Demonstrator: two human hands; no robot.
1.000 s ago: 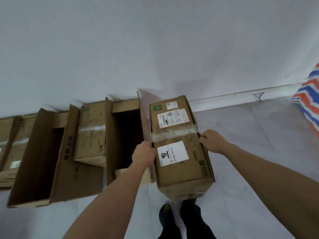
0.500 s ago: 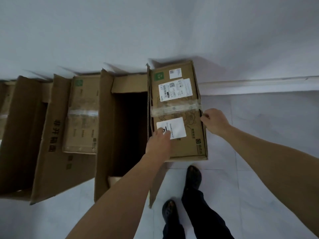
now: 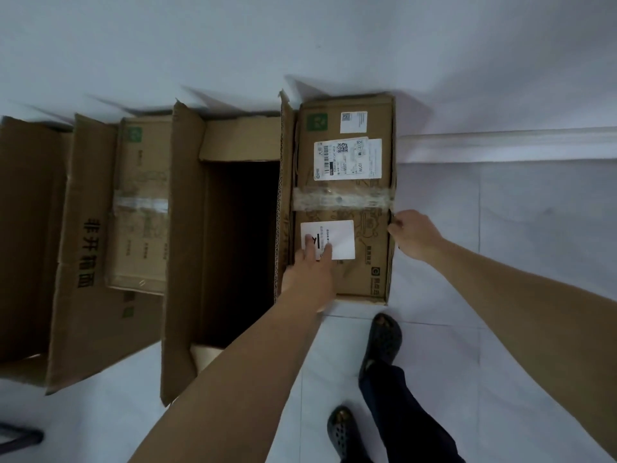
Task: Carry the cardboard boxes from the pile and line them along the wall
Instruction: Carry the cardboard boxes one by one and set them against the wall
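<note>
While the taped box (image 3: 344,202) sits against the wall (image 3: 300,45), the left hand (image 3: 310,272) lies flat on its top and the right hand (image 3: 412,233) grips its side edge.

Both bare arms stretched forward and down. The left hand (image 3: 312,272) lay palm down on the box (image 3: 374,262), its fingers (image 3: 327,250) straight and flat against the top, with the forearm coming in from the lower left. The right hand (image 3: 412,233) sat at the box's right edge, knuckles up, fingers curled round that edge and gripping it.
</note>
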